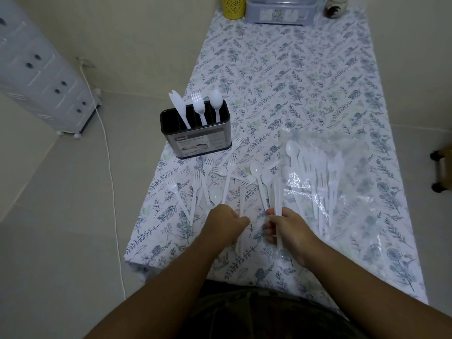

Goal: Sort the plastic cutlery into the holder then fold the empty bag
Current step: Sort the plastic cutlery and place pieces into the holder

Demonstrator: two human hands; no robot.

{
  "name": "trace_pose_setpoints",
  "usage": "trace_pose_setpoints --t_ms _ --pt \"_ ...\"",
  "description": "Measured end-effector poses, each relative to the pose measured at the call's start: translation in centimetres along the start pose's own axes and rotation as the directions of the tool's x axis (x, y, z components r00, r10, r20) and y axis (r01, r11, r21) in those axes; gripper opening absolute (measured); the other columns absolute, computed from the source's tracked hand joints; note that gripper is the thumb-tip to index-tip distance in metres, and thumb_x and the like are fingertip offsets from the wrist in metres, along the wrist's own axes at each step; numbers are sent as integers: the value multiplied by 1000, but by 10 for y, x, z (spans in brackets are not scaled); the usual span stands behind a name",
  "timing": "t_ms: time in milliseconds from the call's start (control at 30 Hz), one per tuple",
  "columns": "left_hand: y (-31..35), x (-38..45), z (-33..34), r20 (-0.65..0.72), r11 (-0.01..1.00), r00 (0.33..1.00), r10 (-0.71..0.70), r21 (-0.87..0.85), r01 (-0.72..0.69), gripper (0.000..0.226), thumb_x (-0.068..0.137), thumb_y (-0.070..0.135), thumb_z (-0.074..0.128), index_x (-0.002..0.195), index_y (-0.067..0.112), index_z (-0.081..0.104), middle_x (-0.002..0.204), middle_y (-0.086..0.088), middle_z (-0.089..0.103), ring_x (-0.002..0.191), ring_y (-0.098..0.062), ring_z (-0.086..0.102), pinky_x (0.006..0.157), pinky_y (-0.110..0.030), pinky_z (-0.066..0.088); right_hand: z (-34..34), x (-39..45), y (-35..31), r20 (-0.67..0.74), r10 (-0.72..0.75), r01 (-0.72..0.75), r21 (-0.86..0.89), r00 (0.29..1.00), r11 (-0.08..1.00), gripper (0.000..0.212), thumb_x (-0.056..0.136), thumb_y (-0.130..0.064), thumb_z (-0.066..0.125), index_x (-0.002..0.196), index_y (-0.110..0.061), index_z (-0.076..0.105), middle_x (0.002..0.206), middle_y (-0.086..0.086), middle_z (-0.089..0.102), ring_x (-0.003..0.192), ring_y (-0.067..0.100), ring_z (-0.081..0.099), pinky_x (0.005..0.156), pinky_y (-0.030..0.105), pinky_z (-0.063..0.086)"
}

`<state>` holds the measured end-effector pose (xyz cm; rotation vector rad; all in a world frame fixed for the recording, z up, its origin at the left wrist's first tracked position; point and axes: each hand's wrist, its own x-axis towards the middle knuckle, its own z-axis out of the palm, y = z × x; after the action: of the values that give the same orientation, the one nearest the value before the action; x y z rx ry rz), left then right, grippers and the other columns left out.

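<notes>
The white plastic knives [277, 192] lie handle-first near the table's front edge, and the right hand [286, 226] curls round a few of them while the left hand [227, 223] pinches what looks like one more knife [241, 206], though blur hides its blade. Squaring the handles before lifting should let them drop together into the leftmost slot of the black rectangular holder [195, 133], beside its upright knife. Scattered white forks [228, 167] and the clear plastic bag [325, 172] of spoons wait.
</notes>
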<state>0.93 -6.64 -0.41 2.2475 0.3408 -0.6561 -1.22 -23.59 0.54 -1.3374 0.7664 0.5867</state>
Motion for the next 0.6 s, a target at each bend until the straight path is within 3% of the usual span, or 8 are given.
trace_pose_setpoints --t_ms 100,167,233,333,500,600 --pt "-3 -13 -4 147 914 988 -47 -392 102 28 89 18 70 86 -9 68 69 -13 69 58 -20 69 61 -34 62 6 -2 -1 99 1 -1 -6 995 1000 17 98 -7 54 112 -1 60 77 13 60 64 23 59 59 34 52" --pt "-3 -19 -6 237 874 972 6 -473 110 24 92 19 70 94 -5 70 78 -16 74 68 -21 73 68 -34 63 10 -6 0 171 13 -15 9 985 1000 21 101 -20 59 108 0 62 87 17 69 74 29 71 66 39 59" --pt "-2 -22 -4 254 867 965 71 -493 66 22 93 20 70 97 -2 70 84 -16 76 75 -22 75 71 -33 63 12 -10 1 213 18 -16 -12 977 1000 27 102 -25 60 112 -1 66 103 21 76 93 34 76 76 41 63" --pt "-2 -22 2 213 880 970 115 -474 0 17 94 16 68 101 0 70 87 -15 76 79 -25 76 77 -39 63 11 -11 2 274 14 -31 58 962 998 28 103 -19 58 119 2 66 110 22 76 101 34 75 87 46 62" --pt "-4 -20 11 75 910 988 135 -403 -94 17 90 25 72 97 9 73 81 -6 77 73 -18 76 74 -42 64 9 -11 1 236 -5 -23 116 972 993 24 105 -17 55 119 1 63 109 22 77 100 35 75 81 44 63" --pt "-4 -20 14 -28 931 986 166 -325 -166 18 87 31 74 94 14 73 78 1 75 71 -12 74 72 -37 64 8 -6 6 152 -41 36 36 988 999 27 105 -22 54 121 -2 65 108 19 77 98 34 76 87 51 61"
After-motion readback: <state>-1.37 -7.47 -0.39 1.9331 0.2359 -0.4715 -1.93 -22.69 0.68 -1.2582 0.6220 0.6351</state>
